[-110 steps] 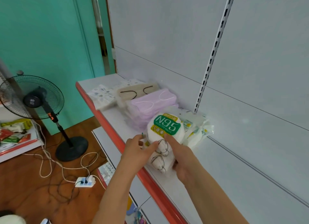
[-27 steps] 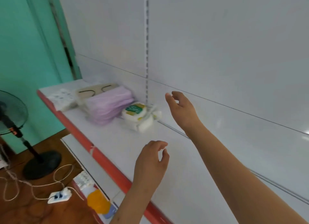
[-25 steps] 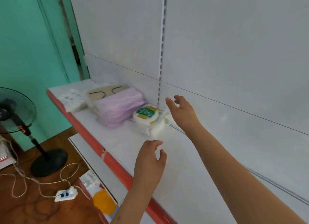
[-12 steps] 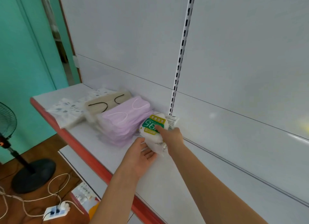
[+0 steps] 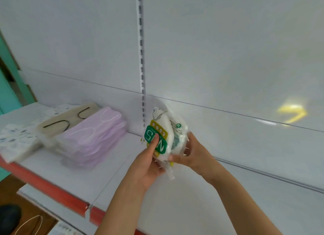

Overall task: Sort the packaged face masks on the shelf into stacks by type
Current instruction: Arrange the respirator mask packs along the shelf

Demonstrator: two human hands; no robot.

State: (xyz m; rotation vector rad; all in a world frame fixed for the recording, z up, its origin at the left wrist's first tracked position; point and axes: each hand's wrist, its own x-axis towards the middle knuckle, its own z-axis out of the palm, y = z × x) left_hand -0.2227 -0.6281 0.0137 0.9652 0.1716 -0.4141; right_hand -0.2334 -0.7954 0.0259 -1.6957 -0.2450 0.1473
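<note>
Crinkly plastic N95 packs [image 5: 164, 138] are gripped upright above the shelf [image 5: 108, 166] by left hand [image 5: 145, 166] (thumb on green label) and right hand [image 5: 193, 153] | judged light, soft, slippery, so best clasped across both faces | pink mask stack [image 5: 94, 140] lies alongside.

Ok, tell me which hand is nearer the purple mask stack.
Left. The left hand grips the N95 packs on the side facing the purple mask stack; the right hand holds them from the far side.
</note>
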